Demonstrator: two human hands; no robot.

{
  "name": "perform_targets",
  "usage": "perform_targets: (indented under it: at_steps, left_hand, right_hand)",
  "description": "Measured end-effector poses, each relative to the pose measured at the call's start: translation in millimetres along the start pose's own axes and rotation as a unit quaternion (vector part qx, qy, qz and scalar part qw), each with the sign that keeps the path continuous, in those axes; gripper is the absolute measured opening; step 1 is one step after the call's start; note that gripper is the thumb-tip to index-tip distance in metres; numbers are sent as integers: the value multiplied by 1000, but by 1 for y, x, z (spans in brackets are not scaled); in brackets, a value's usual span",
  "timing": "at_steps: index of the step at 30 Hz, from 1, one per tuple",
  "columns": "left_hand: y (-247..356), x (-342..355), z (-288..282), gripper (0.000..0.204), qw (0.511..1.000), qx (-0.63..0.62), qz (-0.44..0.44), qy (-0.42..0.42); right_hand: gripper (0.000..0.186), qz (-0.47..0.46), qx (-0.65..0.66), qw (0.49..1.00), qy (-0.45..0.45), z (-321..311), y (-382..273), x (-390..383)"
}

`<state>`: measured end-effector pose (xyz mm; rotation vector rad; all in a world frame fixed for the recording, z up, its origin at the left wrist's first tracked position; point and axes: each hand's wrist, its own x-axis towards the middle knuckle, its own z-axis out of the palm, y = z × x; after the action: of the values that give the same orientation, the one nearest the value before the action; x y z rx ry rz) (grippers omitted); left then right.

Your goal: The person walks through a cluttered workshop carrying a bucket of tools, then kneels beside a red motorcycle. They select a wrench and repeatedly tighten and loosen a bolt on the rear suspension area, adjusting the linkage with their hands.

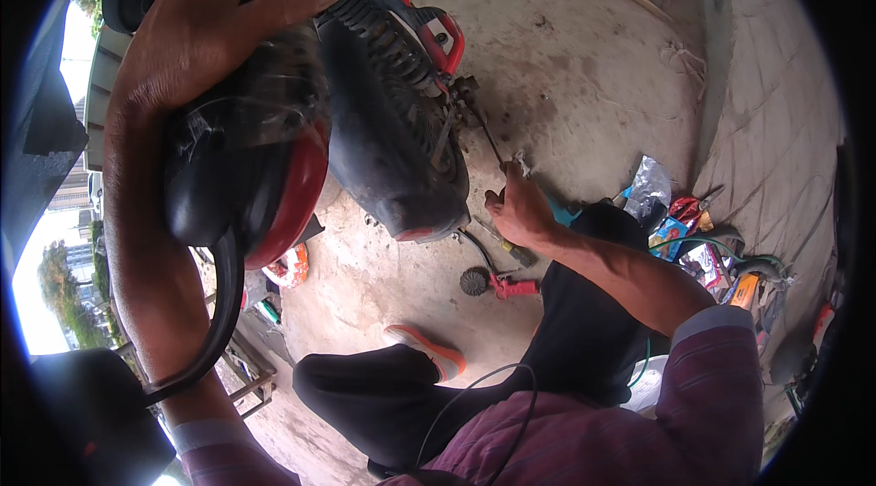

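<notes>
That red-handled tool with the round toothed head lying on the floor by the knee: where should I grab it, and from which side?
Probably by the red handle, coming down from above. The tool lies flat on the concrete floor, its handle pointing away from the toothed round head, which looks awkward to grip, and nothing lies over the handle.

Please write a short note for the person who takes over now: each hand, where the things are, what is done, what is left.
Left hand: rests on top of the red and black scooter body, gripping its edge.
Right hand: fingers closed on a thin metal spanner at the fitting by the black rear wheel.
On the grey concrete floor: a red-handled round wire brush below the right hand; mixed tools and packets to the right.
Done: cannot tell.
Left: the fitting is in work; spanner is on it.
</notes>
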<state>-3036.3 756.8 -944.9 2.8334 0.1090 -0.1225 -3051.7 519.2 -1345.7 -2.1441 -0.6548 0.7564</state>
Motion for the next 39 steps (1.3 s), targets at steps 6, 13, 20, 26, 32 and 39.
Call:
perform_targets:
  at_steps: [6, 13, 20, 26, 32, 39]
  left_hand:
    - [19, 17, 15, 28, 983, 153, 64, -83]
    - [47, 20, 6, 39, 930, 287, 89, -211]
    - [39, 17, 20, 39, 925, 300, 137, -188]
    - [51, -2, -1, 41, 932, 293, 103, -187]
    - [38, 7, -5, 47, 935, 283, 112, -181]
    - [51, 13, 15, 51, 943, 252, 114, -186]
  right_hand:
    - [52, 42, -52, 998, 19, -14, -4, -4]
    - [41, 43, -49, 997, 45, -2, -7, 4]
    - [31, 74, -98, 991, 60, -1, -8, -10]
    - [22, -9, -162, 985, 65, 13, -5, 9]
    - [26, 23, -135, 986, 92, 3, -18, 8]
    - [22, 45, -136, 985, 97, -1, 2, -13]
